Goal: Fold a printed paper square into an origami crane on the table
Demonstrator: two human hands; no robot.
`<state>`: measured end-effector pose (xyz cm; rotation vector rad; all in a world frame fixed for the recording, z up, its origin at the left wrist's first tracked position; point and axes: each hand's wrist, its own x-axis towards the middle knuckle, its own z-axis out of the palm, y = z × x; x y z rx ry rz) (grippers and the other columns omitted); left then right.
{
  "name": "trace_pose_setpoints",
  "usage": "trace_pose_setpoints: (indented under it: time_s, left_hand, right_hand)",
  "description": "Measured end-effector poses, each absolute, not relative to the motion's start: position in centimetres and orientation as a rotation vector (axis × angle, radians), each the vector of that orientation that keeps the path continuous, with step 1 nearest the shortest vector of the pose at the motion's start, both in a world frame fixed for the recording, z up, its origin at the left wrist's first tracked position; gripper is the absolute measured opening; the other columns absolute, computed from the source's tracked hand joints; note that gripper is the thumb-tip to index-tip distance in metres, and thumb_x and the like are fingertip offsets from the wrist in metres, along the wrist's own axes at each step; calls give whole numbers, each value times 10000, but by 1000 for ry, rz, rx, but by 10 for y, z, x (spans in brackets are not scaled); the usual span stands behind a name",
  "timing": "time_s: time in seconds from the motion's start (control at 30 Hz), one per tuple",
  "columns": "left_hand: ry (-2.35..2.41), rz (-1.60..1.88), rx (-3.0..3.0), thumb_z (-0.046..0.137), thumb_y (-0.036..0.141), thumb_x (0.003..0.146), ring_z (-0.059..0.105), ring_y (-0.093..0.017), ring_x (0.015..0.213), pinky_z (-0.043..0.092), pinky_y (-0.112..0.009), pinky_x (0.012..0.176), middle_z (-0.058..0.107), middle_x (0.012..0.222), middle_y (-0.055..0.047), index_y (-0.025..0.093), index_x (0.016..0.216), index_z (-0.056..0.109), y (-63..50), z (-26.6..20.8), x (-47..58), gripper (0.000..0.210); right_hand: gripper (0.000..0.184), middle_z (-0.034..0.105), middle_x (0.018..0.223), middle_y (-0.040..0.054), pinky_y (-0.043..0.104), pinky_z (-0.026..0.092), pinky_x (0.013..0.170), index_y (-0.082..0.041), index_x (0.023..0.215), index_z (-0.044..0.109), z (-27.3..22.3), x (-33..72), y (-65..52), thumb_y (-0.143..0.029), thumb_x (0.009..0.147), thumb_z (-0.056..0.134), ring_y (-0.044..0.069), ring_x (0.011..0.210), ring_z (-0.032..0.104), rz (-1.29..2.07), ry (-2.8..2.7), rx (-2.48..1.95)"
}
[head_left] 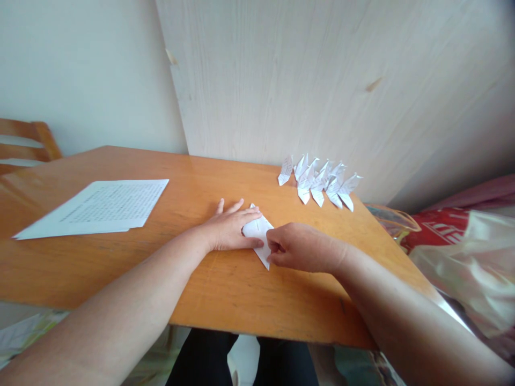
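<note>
A folded piece of white paper (258,228) lies on the wooden table in front of me, narrowing to a point at its near end. My left hand (233,228) rests flat over its left side, fingers spread and thumb lying across it. At the paper's right edge, my right hand (295,246) is closed with its fingers curled in. Its thumb and fingertips meet that edge near the lower point, and the grip itself is partly hidden.
Several folded paper figures (317,182) stand in rows at the table's back right. A stack of printed sheets (108,206) lies at left. Pale panelling (281,80) rises behind the table (193,289). A chair (28,142) is at far left; bags (462,257) sit at right.
</note>
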<state>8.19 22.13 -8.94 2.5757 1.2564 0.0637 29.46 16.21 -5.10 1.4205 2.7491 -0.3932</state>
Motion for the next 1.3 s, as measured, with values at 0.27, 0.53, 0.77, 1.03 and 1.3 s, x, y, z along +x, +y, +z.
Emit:
trace_pose_setpoints:
  time_s: [0.27,0.53,0.77,1.03,1.3]
  left_hand:
    - [1255,87,2565,512,785,762,-1,-397,1498,-153,-717,1082,208,1627,15,380,1515,309,223,-92,81,879]
    - [1258,97,2565,479,806,770,10,-408,1495,-146,-734,1072,202,1627,7,380,1509,320,223,-93,82,867]
    - [1253,99,2572,513,816,737,3,-394,1499,-129,-706,1100,216,1625,0,369,1509,314,222,-92,79,914]
    - [1234,84,2565,479,842,734,0,-381,1502,-117,-710,1101,221,1622,5,354,1502,335,220,-87,80,921]
    - [1208,107,2560,525,822,720,-20,-390,1499,-141,-726,1079,246,1617,6,391,1495,329,223,-90,78,909]
  right_hand:
    - [90,625,697,16,289,240,532,-204,724,625,-46,290,155,-265,778,585,123,566,440,-386,2780,1358]
    - [43,621,695,-22,256,323,542,-213,795,626,-50,297,158,-238,791,591,115,602,502,-884,2826,1245]
    - [130,639,803,17,281,483,678,-185,898,592,-82,289,188,-155,785,535,145,727,603,-1973,2642,1978]
    - [107,630,739,1,268,474,625,-177,854,592,-96,278,192,-133,762,561,124,629,571,-2076,2511,1984]
    - [129,639,783,-8,240,414,588,-181,895,629,-104,277,194,-153,792,556,132,680,560,-1413,2907,1878]
